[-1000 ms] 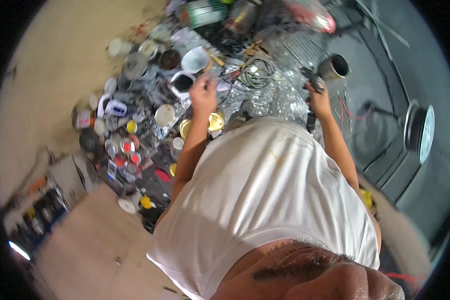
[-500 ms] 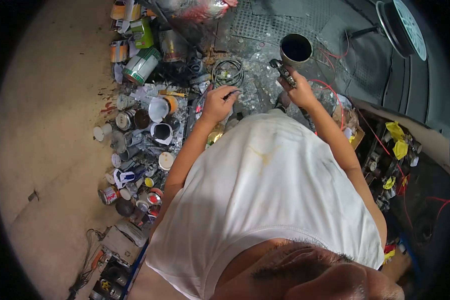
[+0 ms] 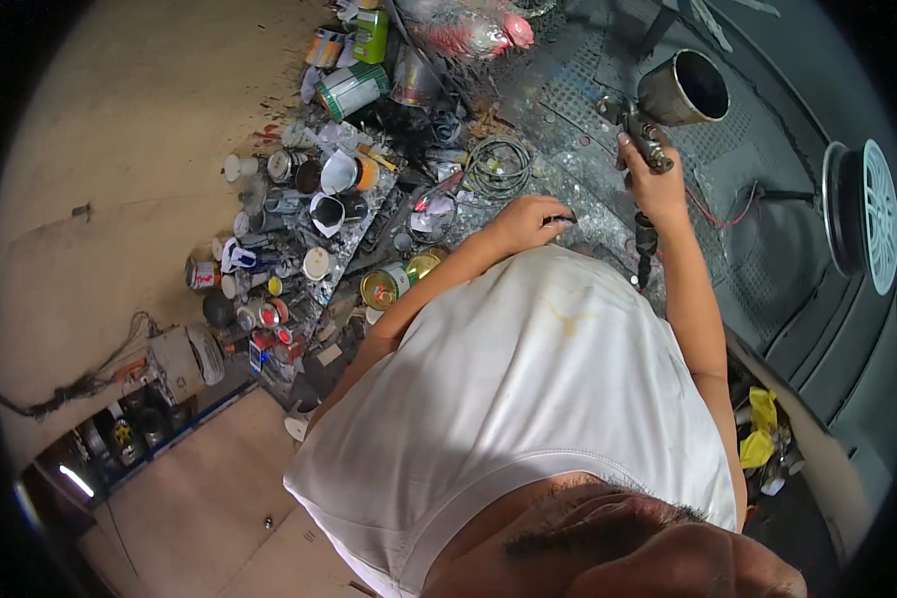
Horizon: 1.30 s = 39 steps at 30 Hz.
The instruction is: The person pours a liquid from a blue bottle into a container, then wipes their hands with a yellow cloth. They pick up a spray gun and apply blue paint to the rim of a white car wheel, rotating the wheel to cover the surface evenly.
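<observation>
My right hand (image 3: 656, 179) is closed round the grip of a spray gun (image 3: 646, 145). Its metal paint cup (image 3: 663, 95) is tilted, with the open mouth showing a dark inside. A dark hose (image 3: 646, 244) hangs from the grip beside my forearm. Close in front of my white shirt, my left hand (image 3: 524, 223) has its fingers curled round a small dark piece (image 3: 560, 218), whose kind I cannot make out. Beyond that hand, a coiled hose (image 3: 498, 166) lies on the paint-spattered surface.
Paint cans and cups crowd the left side, including a green-and-white can (image 3: 353, 91) and a gold-topped can (image 3: 381, 289) near my left forearm. A pale wheel rim (image 3: 879, 216) stands at the right. Something wrapped in plastic with red on it (image 3: 473, 30) lies at the far edge.
My view has turned, so the surroundings sit differently. The spray gun's cup now tilts to the right. My left hand is closer to the shirt's middle, still closed on the dark piece.
</observation>
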Each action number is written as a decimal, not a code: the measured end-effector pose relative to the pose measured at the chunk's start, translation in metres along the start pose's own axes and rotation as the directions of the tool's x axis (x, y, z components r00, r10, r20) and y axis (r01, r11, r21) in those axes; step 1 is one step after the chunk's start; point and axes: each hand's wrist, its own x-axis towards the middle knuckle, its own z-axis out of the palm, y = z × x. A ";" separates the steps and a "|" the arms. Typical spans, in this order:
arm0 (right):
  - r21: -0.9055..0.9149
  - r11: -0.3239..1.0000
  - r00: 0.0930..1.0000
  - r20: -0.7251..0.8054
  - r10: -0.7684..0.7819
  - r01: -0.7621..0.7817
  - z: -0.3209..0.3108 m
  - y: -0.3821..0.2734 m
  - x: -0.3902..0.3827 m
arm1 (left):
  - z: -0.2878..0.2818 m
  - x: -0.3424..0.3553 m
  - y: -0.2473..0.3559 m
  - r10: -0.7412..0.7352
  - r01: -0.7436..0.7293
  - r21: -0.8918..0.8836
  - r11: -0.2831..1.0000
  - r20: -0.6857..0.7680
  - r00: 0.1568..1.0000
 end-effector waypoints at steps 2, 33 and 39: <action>0.060 0.997 0.999 0.007 -0.039 0.039 -0.019 -0.017 0.001 | 0.008 0.006 0.003 -0.011 0.012 0.030 0.999 -0.031 0.999; 0.368 0.915 0.552 -0.733 0.396 -0.168 -0.237 0.055 0.009 | 0.005 0.363 -0.060 -0.025 0.100 -0.173 0.980 0.391 0.920; 0.205 0.969 0.192 -0.954 0.229 -0.137 -0.381 0.066 -0.057 | 0.083 0.439 -0.034 -0.036 0.201 -0.249 0.947 0.541 0.840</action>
